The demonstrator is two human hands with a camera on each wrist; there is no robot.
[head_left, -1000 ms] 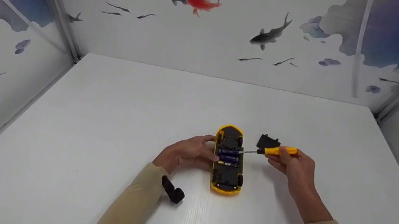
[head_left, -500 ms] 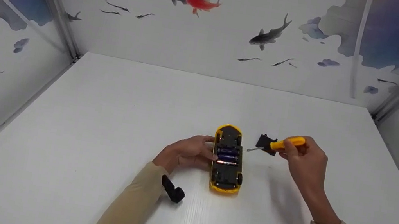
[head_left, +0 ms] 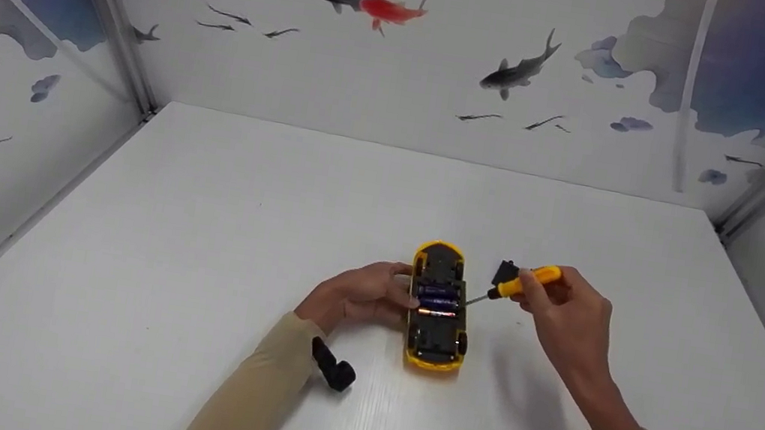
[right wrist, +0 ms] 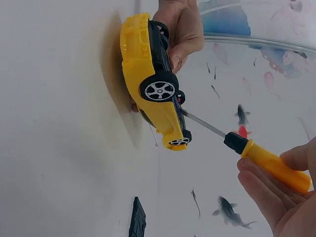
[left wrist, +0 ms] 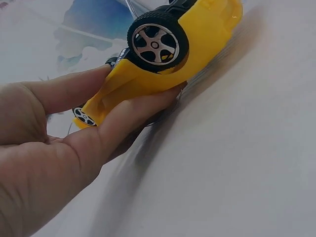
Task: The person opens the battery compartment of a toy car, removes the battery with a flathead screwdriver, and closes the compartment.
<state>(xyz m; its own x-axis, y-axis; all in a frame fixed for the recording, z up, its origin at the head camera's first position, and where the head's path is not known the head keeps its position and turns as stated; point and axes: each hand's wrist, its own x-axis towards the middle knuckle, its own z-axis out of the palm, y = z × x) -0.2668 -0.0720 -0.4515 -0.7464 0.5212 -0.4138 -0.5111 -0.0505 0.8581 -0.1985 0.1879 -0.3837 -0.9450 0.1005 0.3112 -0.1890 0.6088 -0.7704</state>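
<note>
A yellow toy car point(head_left: 435, 343) is held upside down by my left hand point(head_left: 371, 291), thumb on the underside and fingers beneath the body. Several blue batteries point(head_left: 437, 303) lie in its uncovered battery compartment. With my right hand point(head_left: 575, 320) I grip a screwdriver point(head_left: 528, 281) by its yellow handle. Its metal shaft point(right wrist: 205, 123) slants to the car's right side, the tip at the battery ends; whether it touches a battery I cannot tell. Behind the screwdriver, partly hidden, lies a black battery cover point(head_left: 505, 272).
The white table point(head_left: 259, 227) is bounded by a back wall point(head_left: 387, 79) and side walls printed with fish. In the right wrist view the battery cover point(right wrist: 138, 219) lies on the table, apart from the car. A thin wire point(right wrist: 154, 136) sticks out near the car.
The screwdriver tip lifted off the car to the right, then came back to the compartment's right edge, lower than before. My left hand and the car have stayed nearly still.
</note>
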